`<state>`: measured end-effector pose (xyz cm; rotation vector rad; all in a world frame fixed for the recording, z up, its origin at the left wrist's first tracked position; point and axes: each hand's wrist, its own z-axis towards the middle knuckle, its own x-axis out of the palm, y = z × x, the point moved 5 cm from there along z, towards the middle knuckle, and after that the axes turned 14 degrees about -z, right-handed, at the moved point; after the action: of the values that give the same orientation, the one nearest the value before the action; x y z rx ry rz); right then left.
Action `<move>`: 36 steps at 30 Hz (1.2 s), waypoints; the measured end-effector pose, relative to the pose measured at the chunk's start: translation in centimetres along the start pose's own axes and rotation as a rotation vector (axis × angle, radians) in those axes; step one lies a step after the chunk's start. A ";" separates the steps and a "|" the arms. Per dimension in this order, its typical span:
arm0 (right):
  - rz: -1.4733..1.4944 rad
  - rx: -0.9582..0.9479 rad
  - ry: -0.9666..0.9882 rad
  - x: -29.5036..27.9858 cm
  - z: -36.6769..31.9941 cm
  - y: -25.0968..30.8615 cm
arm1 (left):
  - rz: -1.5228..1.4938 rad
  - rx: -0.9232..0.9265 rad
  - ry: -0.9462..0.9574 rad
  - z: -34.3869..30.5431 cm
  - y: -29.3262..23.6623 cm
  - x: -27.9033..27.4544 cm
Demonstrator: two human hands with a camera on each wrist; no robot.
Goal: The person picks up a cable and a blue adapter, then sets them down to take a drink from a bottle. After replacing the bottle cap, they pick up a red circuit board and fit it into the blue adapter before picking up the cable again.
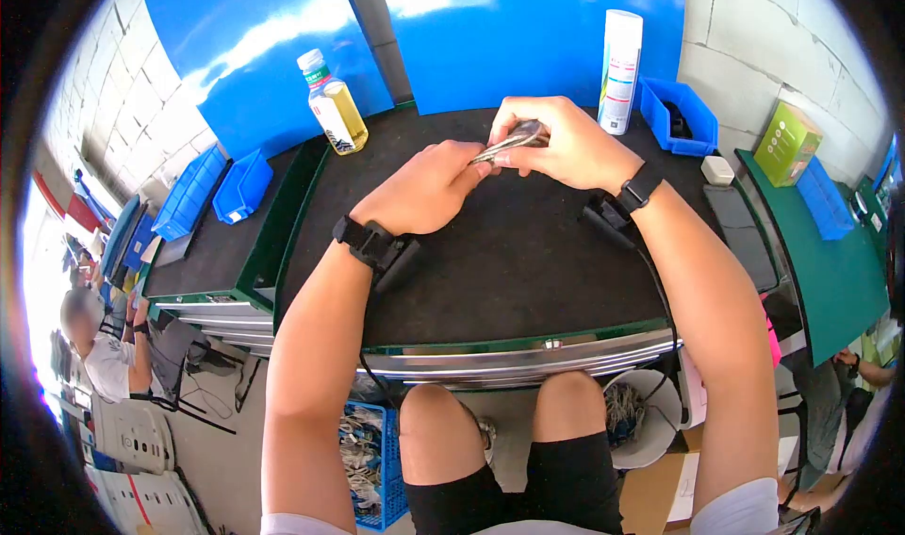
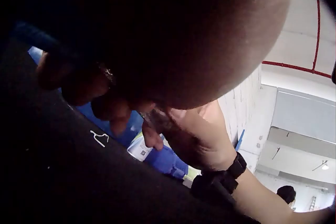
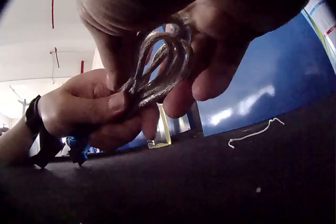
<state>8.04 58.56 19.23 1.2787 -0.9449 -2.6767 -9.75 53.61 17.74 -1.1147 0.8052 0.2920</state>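
Note:
Above the black work mat [image 1: 471, 262], both hands meet at a looped bundle of grey braided cord [image 1: 514, 143]. My left hand [image 1: 419, 191] pinches the gathered strands on the left side. On the right, my right hand [image 1: 570, 144] grips the loops between thumb and fingers. The right wrist view shows the cord's rounded loops [image 3: 152, 94] standing out between the two hands. In the left wrist view the left palm covers most of the bundle. A short bent white tie [image 3: 257, 132] lies on the mat below the hands.
A bottle of yellow liquid [image 1: 347, 125] and a white spray can [image 1: 619, 73] stand at the back. Blue bins [image 1: 683, 144] sit at the sides, with a phone [image 1: 740, 224] at right. Below are a blue basket [image 1: 391, 474] and a white bucket [image 1: 665, 436]. Another person [image 1: 108, 370] sits left.

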 end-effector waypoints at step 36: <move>-0.829 -0.150 -0.034 0.9 -0.1 0.7 | 0.370 0.163 -0.098 -0.7 -3.0 0.3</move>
<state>7.35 57.73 18.94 1.9073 -0.1953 -3.2442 -8.13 51.58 19.44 -0.7890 0.9293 0.5750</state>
